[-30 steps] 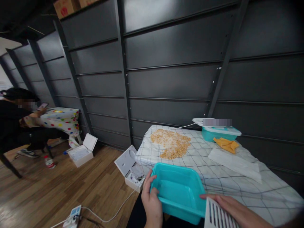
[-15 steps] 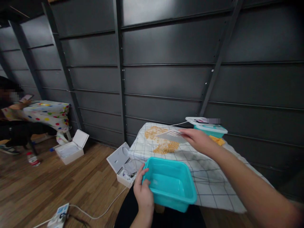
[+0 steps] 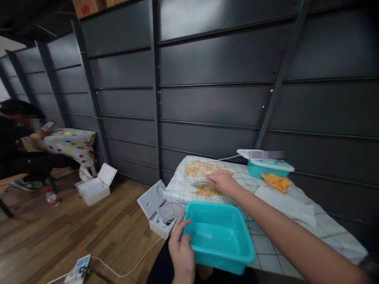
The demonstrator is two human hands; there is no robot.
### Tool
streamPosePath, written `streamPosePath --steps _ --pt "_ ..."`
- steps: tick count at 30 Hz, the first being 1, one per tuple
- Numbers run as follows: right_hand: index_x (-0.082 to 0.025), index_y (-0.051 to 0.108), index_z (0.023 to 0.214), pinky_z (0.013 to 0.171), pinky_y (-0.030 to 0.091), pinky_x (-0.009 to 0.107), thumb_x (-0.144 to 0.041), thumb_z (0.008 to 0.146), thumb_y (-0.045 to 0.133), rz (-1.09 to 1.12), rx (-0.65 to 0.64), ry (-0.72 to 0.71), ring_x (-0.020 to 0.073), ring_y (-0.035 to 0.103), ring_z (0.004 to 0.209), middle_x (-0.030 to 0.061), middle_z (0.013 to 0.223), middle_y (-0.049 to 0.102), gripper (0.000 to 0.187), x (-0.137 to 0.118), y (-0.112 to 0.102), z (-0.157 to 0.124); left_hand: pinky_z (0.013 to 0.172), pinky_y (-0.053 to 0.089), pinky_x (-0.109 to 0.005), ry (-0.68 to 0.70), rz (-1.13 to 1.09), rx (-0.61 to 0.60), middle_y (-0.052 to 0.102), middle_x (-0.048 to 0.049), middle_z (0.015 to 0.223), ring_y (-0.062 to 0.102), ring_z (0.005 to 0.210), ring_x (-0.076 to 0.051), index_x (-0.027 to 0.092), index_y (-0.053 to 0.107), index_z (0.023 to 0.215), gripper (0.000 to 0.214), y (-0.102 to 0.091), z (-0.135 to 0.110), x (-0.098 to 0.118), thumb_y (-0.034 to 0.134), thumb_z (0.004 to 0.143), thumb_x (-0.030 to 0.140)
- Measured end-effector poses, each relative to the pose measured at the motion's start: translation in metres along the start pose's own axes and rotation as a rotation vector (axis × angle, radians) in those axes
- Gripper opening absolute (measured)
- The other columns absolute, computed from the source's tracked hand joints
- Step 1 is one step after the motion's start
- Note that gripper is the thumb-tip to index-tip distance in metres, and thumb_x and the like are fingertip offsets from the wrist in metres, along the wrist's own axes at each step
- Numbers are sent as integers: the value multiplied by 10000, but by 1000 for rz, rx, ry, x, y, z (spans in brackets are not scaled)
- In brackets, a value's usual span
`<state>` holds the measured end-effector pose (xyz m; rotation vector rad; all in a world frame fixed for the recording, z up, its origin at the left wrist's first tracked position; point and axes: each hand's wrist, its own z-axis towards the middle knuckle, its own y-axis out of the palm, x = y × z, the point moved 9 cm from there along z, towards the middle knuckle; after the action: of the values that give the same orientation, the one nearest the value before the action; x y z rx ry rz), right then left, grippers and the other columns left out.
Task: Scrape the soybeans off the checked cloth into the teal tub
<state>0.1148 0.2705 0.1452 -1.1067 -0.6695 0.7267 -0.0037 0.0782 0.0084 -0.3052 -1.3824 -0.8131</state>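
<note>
My left hand (image 3: 181, 246) grips the left rim of a teal plastic basin (image 3: 222, 257), which is held over my lap at the table's front edge. Nothing shows inside the basin. My right hand (image 3: 222, 182) reaches across the table and holds a thin, pale, slotted plate (image 3: 199, 182) by its edge; its exact kind is unclear. This plate is low over a spread of yellow beans (image 3: 209, 191) mixed with white grains (image 3: 199, 167). Part of the pile is hidden behind my right hand.
A checked cloth (image 3: 263, 236) covers the table. At its back right stand a lidded teal box (image 3: 256, 170) and a yellow cloth (image 3: 276, 182). An open white box (image 3: 160, 227) with cables is at the left. Farther left, a person (image 3: 17, 138) sits holding a phone.
My right hand has moved left and down, bringing the slotted plate to the bean pile and tilting it. My left hand still holds the basin. The view has shifted slightly left.
</note>
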Motion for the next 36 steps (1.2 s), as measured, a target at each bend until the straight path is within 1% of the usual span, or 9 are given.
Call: streamPosePath --steps 5,8,11,13,17,23,28,32,36 --pt "-217 620 1201 954 360 361 -99 840 431 -2 -7 -27 235 574 1080 74 1168 665 425 -3 0 -2 1059 327 -458 0 25 -60 669 -65 1172 501 1204 -316 217 743 749 356 -1 0 2 467 542 127" --pt "-236 630 1187 937 369 356 -120 868 403 14 -16 -43 230 573 1071 51 1166 668 408 -7 2 -3 1055 333 -453 -1 34 -67 670 -68 1169 508 1197 -314 215 745 751 358 -1 1 1 468 544 124" --pt "-231 639 1177 907 386 353 -147 880 408 8 -25 -58 238 582 1033 53 1124 684 385 -11 3 -5 1055 338 -437 34 55 -75 662 -71 1185 508 1200 -303 214 747 767 358 0 0 1 470 562 117" --pt "-225 639 1180 891 393 343 -139 869 429 1 -29 -58 238 588 1008 63 1096 692 385 -12 4 -7 1053 342 -437 48 69 -83 664 -75 1182 514 1195 -301 214 748 767 352 0 -1 -1 472 570 117" --pt "-222 625 1203 886 391 331 -105 848 453 11 -27 -72 234 583 1010 63 1120 685 411 -11 4 -11 1047 351 -450 70 103 -94 658 -74 1193 517 1194 -298 216 744 781 355 0 -4 -8 464 587 118" --pt "-222 643 1169 879 399 321 -83 828 474 42 -24 -94 219 592 997 59 1095 695 405 -10 8 -13 1035 363 -490 110 157 -138 653 -86 1202 528 1190 -302 216 738 793 351 1 -5 -16 453 602 139" --pt "-212 649 1161 887 411 318 -79 828 480 71 14 -124 218 601 999 66 1094 693 396 -16 3 -18 1041 359 -492 127 181 -129 640 -87 1223 522 1201 -294 217 735 826 359 5 -1 -20 450 625 130" --pt "-199 654 1153 872 424 311 -71 832 473 46 23 -119 214 613 968 79 1062 699 390 -18 1 -21 1044 357 -486 119 143 -109 627 -95 1242 516 1208 -290 211 732 860 362 10 1 -24 459 635 133" --pt "-191 644 1160 891 415 322 -69 832 484 65 26 -163 213 606 981 73 1083 694 385 -22 1 -23 1053 347 -478 99 100 -75 633 -93 1233 514 1211 -289 207 733 857 358 13 3 -26 471 626 125"
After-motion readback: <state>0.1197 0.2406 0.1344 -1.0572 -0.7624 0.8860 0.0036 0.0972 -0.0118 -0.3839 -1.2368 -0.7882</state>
